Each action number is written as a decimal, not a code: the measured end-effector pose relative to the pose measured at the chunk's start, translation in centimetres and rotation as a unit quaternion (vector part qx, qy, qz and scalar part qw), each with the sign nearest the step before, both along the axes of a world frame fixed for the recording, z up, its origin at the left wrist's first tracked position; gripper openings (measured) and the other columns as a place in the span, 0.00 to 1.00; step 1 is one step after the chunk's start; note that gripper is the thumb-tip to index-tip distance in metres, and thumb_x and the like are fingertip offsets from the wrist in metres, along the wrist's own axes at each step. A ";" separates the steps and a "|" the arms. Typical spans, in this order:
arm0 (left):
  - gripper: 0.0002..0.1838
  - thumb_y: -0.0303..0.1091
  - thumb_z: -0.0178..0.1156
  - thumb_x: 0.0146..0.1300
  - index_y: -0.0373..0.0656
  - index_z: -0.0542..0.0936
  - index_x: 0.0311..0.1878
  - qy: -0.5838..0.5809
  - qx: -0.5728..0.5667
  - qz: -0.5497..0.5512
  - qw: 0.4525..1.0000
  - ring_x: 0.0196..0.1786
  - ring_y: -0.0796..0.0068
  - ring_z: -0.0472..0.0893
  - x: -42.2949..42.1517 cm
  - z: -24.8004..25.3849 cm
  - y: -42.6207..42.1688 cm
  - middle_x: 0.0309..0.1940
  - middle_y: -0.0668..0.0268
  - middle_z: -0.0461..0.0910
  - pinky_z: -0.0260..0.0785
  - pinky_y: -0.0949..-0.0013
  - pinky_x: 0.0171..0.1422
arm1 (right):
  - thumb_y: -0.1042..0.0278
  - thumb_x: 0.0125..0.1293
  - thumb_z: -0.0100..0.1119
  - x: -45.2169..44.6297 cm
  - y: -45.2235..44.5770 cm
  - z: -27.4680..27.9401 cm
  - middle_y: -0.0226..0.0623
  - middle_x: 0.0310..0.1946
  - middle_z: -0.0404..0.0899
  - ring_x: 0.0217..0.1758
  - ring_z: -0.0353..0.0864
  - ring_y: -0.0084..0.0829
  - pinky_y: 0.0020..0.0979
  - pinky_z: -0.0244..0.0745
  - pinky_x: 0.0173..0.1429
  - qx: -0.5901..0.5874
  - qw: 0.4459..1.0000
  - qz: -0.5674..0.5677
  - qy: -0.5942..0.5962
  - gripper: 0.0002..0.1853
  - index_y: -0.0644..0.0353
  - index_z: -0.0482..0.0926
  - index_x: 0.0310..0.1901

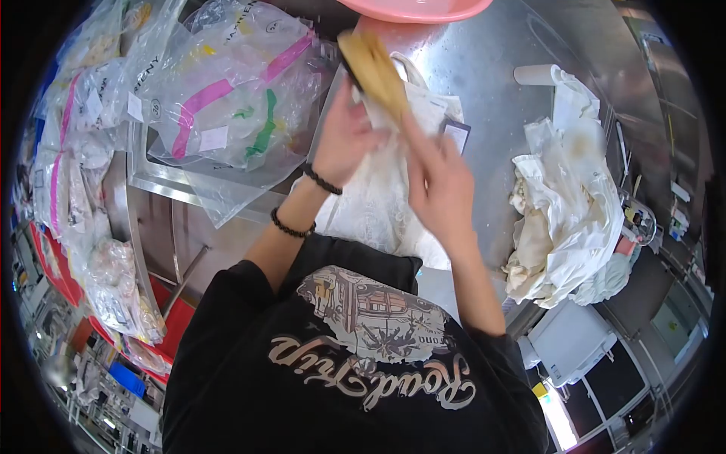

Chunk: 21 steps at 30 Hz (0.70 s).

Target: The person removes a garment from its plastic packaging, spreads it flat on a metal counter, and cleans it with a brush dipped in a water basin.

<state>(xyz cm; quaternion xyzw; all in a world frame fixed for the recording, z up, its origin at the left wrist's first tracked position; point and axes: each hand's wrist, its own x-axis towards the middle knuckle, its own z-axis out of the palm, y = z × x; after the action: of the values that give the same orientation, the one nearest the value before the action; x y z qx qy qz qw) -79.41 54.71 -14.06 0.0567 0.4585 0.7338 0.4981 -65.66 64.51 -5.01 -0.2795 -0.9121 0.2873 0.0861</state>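
Note:
A yellowish wooden brush [376, 74] with a dark edge, perhaps bristles, is tilted above white lace-like fabric [370, 200]. My right hand [445, 181] grips its lower end, index finger stretched along the wood. Just below the dark edge is my left hand [348, 140], fingers apart and slightly blurred; whether its fingertips touch the brush is unclear. Two dark bead bracelets circle the left wrist. The white fabric lies on the metal table in front of me, partly hidden by my hands. A dark-edged tag [455, 135] sits at its right side.
Clear plastic bags [234, 91] with pink and green stripes fill a metal-rimmed area on the left. More bagged items [83, 174] hang further left. A pink basin [416, 7] stands at the far edge. Crumpled white cloths [567, 204] lie on the right of the metal table [484, 91].

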 end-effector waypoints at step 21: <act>0.53 0.10 0.58 0.53 0.49 0.48 0.81 0.052 0.117 -0.157 0.979 0.49 0.62 0.84 3.5 0.3 -2.1 0.67 0.51 0.73 0.81 0.73 0.39 | 0.74 0.63 0.59 5.4 -1.9 -0.7 0.36 0.31 0.77 0.24 0.75 0.36 0.34 0.73 0.30 0.008 0.993 -0.119 -0.016 0.27 0.44 0.78 0.65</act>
<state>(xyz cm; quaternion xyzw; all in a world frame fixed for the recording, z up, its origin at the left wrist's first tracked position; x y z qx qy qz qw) -75.91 52.58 -13.77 0.2243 0.3802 0.6914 0.5719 -60.22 62.64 -5.67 -0.3900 -0.8757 0.2638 0.1077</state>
